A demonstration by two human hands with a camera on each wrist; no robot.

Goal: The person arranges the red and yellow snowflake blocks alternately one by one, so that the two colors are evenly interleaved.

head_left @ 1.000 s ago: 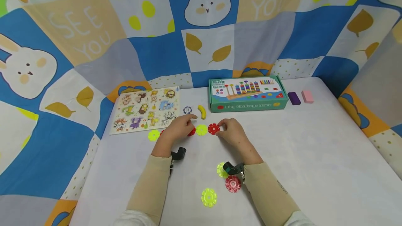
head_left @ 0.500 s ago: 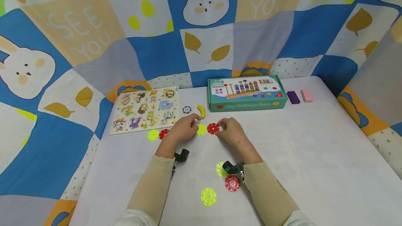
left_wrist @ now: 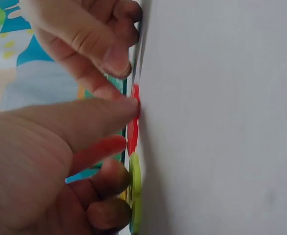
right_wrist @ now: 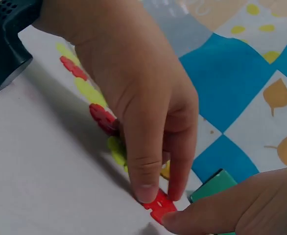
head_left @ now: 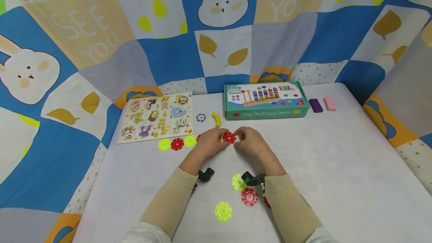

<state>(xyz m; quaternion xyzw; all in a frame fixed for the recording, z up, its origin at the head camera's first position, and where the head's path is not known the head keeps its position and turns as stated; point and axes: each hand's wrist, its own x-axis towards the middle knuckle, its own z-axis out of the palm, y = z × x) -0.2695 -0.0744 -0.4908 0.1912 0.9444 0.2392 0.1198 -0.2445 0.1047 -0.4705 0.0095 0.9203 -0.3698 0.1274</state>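
The left hand comes and pinches the red flower-shaped plastic disc, likely steadying it; can't tell if the right hand does.

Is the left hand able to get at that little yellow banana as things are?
Probably yes: the banana lies just beyond the left hand, with nothing visible between them. It seems to be pinching a red disc, though, so would likely let go first.

Soft, even light covers the tabletop; both wrist views look dimmer, slightly blurred, with diffuse shadows beside the discs.
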